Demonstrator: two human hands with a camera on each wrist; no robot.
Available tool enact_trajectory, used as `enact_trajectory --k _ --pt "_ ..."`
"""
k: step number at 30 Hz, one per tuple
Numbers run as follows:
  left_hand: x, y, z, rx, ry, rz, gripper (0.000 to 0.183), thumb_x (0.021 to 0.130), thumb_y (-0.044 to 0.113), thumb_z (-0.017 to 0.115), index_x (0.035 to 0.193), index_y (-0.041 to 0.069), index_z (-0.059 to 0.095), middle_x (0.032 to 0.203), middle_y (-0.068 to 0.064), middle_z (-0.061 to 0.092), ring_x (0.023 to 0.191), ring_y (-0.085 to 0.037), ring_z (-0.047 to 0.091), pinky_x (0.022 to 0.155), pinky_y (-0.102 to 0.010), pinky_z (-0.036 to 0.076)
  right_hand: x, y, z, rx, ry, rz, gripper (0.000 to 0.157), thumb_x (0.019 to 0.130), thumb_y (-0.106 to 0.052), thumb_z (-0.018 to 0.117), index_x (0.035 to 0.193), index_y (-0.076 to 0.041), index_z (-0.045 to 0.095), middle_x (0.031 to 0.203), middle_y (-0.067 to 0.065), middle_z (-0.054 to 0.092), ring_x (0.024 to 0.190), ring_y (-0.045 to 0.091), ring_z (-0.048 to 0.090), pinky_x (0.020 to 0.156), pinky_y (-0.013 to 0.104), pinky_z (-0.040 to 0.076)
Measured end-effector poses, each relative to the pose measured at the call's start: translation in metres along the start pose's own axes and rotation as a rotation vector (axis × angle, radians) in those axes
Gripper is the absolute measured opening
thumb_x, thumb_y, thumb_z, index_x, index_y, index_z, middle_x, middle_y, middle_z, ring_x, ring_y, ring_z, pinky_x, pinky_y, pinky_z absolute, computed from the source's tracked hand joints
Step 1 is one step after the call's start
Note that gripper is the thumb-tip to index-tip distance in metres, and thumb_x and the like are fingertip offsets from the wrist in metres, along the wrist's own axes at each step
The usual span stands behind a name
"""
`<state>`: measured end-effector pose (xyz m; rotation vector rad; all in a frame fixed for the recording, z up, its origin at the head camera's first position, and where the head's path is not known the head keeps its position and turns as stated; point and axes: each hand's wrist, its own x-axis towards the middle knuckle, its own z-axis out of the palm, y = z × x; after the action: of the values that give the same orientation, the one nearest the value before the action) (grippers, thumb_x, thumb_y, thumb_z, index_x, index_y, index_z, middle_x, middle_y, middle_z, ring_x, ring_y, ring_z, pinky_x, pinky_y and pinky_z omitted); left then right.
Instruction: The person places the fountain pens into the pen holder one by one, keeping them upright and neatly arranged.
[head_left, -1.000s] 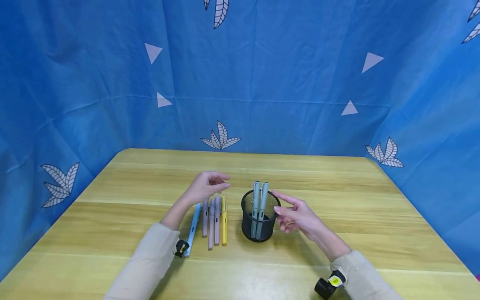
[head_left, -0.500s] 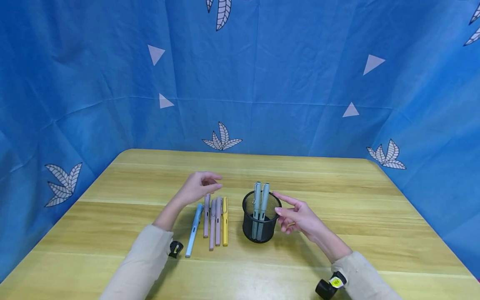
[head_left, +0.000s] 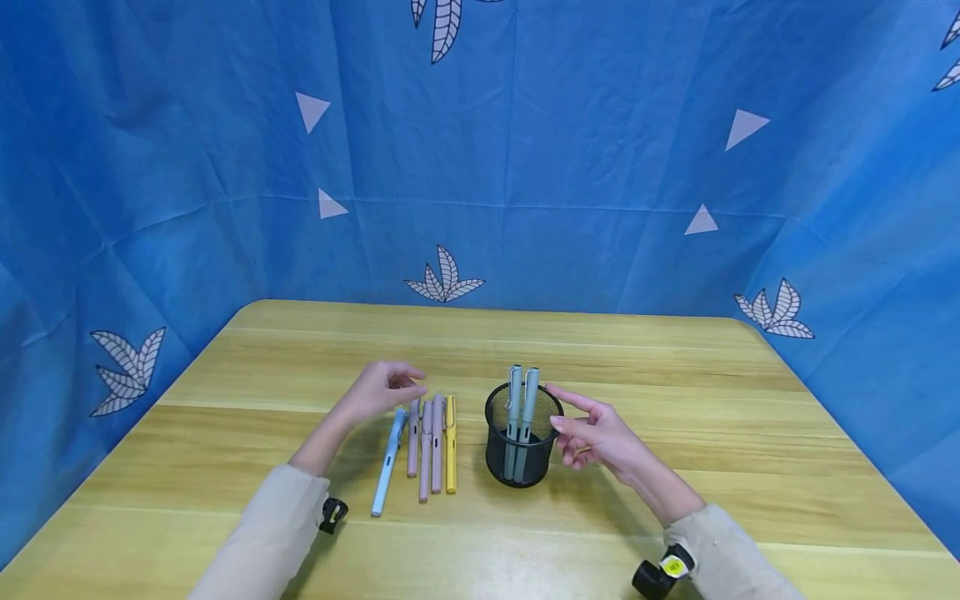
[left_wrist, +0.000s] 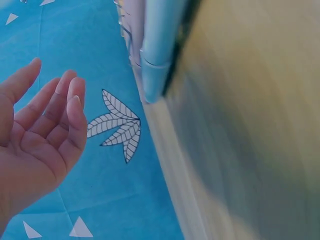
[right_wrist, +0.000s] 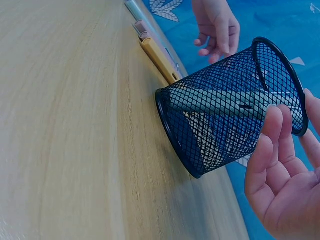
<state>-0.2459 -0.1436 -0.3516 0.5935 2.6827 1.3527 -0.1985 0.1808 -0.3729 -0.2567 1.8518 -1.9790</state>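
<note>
My left hand (head_left: 380, 390) hovers over the far ends of the pens, its fingers loosely bent and nothing between them. Below it lie a light blue pen (head_left: 387, 467), three purple pens (head_left: 425, 458) and a yellow pen (head_left: 451, 454), roughly side by side. In the left wrist view the blue pen (left_wrist: 159, 55) is beside the hand (left_wrist: 47, 135). My right hand (head_left: 602, 433) holds the rim of a black mesh pen holder (head_left: 537, 460) between thumb and index finger. Two grey-green capped pens (head_left: 529, 400) stand in it, clips upward.
The wooden table (head_left: 637, 358) has a blue patterned cloth (head_left: 600, 150) hanging behind and at its sides. Black wrist cameras, such as the one on the right sleeve (head_left: 654, 578), stick out low near the tabletop.
My left hand has moved left and a little nearer, away from the pen holder and over the pens. The right hand stays at the holder's rim.
</note>
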Motion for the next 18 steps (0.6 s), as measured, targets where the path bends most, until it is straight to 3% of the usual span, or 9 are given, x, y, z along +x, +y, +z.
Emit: enact_trajectory --k 7,18 --pt "-0.007 -0.003 -0.006 0.001 -0.026 -0.076 0.034 0.084 0.009 0.06 0.113 -0.009 0.054 0.084 -0.008 0.061 0.078 -0.023 0.057 0.069 -0.04 0.05 -0.001 -0.002 0.0 -0.003 -0.003 -0.004 0.066 0.086 -0.015 0.059 0.141 -0.007 0.023 0.066 0.006 0.06 0.05 0.013 0.055 0.047 0.022 0.046" --pt "-0.013 -0.009 -0.011 0.066 -0.132 -0.165 0.048 0.08 0.013 0.066 0.12 -0.007 0.05 0.083 -0.008 0.061 0.074 -0.023 0.059 0.067 -0.035 0.051 -0.001 -0.002 0.001 -0.008 0.0 -0.001 0.065 0.087 -0.015 0.058 0.141 -0.008 0.023 0.066 0.006 0.06 0.05 0.012 0.055 0.047 0.022 0.046"
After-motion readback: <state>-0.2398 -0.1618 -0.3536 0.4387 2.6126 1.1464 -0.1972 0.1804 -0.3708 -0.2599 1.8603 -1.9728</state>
